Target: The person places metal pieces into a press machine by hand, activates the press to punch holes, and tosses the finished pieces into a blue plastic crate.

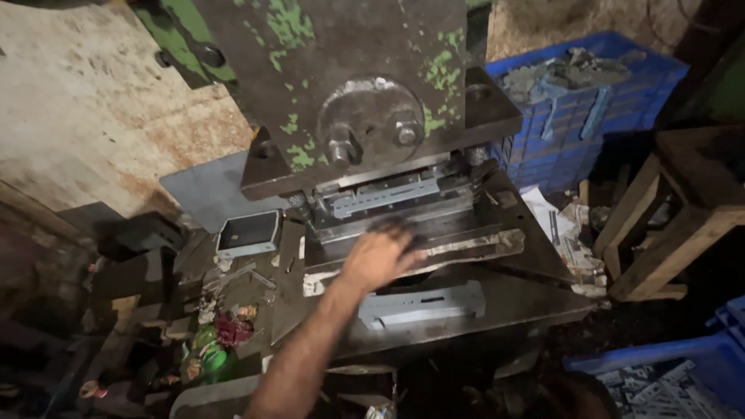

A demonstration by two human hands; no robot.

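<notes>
Reaching our left hand palm-down into the press die, we can't tell if the grip holds anything, so we'd keep fingers flat and low, clear of the ram, with the stamped grey plate just below on the worktop.

Dim workshop light, deep shadows below, fingertips motion-blurred, edges soft.

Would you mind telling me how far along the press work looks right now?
Done: a blue crate behind the press holds piled metal pieces, and one flat plate lies on the press table. In hand: the left hand reaches into the die area. Left: another blue crate, lower right, holds more strips; stamped or blank, I cannot tell.
</notes>
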